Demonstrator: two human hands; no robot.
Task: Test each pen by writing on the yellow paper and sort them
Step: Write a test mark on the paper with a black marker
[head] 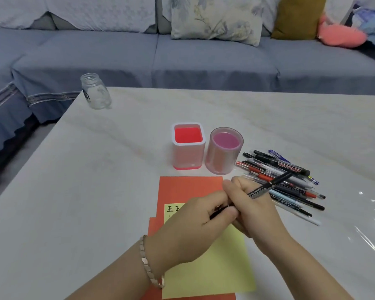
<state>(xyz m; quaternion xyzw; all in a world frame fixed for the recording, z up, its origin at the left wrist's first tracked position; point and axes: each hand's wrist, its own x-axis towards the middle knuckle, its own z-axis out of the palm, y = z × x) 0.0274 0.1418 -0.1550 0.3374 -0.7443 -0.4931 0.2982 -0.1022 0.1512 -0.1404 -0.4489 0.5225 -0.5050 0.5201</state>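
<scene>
Over the yellow paper (214, 267), the left hand (204, 215) pinches the black pen (268, 185) at its cap end, the right hand (256, 211) grips its barrel; probably uncapping, next a test stroke beside the marks (173, 208)

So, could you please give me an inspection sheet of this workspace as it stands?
Surface: pale marbled table.
Job's things: yellow paper on red paper, two written marks at its top left; black pen; pen pile to its right; square holder and round holder, both without pens.
Clutter: glass jar at the far left corner.
Grippers: left hand and right hand both grip the black pen above the yellow paper.
Cables: nothing seen.
Surroundings: blue sofa with cushions behind.
</scene>
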